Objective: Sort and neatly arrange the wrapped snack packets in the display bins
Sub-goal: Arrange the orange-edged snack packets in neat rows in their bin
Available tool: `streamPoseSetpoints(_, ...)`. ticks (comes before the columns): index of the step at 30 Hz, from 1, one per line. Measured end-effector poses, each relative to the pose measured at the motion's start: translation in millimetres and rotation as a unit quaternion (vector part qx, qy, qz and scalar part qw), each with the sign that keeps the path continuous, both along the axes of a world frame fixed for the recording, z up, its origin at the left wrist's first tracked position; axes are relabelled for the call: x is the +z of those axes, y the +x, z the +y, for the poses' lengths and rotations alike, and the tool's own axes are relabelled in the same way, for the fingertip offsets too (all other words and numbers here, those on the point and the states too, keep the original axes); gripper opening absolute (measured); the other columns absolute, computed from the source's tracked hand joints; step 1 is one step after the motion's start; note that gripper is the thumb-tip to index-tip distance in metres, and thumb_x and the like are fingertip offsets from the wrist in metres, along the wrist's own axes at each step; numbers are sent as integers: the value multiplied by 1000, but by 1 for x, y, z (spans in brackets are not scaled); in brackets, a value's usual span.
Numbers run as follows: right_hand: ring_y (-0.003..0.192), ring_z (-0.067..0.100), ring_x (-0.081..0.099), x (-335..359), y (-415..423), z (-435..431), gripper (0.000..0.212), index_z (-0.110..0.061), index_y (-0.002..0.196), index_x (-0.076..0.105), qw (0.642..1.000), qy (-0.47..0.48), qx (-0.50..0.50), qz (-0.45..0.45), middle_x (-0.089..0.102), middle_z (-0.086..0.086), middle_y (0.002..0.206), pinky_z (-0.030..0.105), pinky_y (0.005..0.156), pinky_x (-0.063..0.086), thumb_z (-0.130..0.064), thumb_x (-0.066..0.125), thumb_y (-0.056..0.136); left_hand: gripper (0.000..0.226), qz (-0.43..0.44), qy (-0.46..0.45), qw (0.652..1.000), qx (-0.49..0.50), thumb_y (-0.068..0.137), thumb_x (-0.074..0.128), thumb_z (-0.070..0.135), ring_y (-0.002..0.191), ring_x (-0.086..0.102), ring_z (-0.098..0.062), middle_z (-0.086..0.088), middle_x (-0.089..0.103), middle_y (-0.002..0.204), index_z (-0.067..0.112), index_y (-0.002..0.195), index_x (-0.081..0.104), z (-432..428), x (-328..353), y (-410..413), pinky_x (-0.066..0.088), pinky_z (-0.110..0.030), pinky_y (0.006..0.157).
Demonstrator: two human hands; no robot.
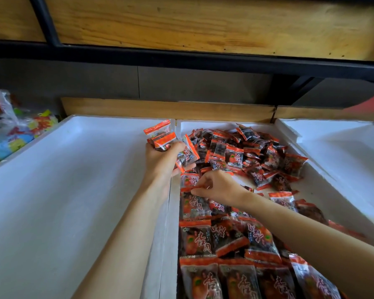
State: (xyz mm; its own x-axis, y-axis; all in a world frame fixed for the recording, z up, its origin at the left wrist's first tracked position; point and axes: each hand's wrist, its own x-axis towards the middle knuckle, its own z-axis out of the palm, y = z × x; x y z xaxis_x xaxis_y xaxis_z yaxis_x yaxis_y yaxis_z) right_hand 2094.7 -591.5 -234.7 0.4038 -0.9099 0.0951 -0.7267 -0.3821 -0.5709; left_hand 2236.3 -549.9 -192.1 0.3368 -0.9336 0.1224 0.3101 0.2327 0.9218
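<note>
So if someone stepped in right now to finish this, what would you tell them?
Left hand grips a bunch of packets over the left wall of the middle bin.
Right hand pinches the orange edge of one packet in that bin.
Done: near rows lie flat, lined up.
Left: the loose pile at the far end needs arranging.

Snack packets carry white characters 杏肉; other print too small.

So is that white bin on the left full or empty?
Empty where visible: the left bin shows a bare white floor; the packets pile up in the middle bin.
</note>
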Motion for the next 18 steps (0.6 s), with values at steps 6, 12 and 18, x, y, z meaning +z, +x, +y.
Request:
streamPoseSetpoints(6,95,31,62,21,-4,6,43,4,113,54,983,17,-28,-179,64,16,99,38,85,47,-34,38,100,39,-33,1,999,-23,86,70,9,84,73,-17,-7,72,105,6,122,56,-4,-6,-1,62,-36,60)
streamPoseSetpoints(12,82,26,64,45,-10,14,27,4,101,62,924,133,17,-358,64,19,89,21,71,54,-20,53,94,37,-68,-9,995,-72,86,72,18,83,73,-21,-8,73,104,12,120,60,-1,-10,-5,61,-35,61)
streamPoseSetpoints(18,62,3,55,54,-40,-16,12,-13,82,65,972,-111,-50,-198,63,-2,75,10,57,41,-15,58,92,34,-41,0,997,-58,90,68,17,97,69,-16,-2,68,111,11,122,58,-2,-9,-3,59,-33,53)
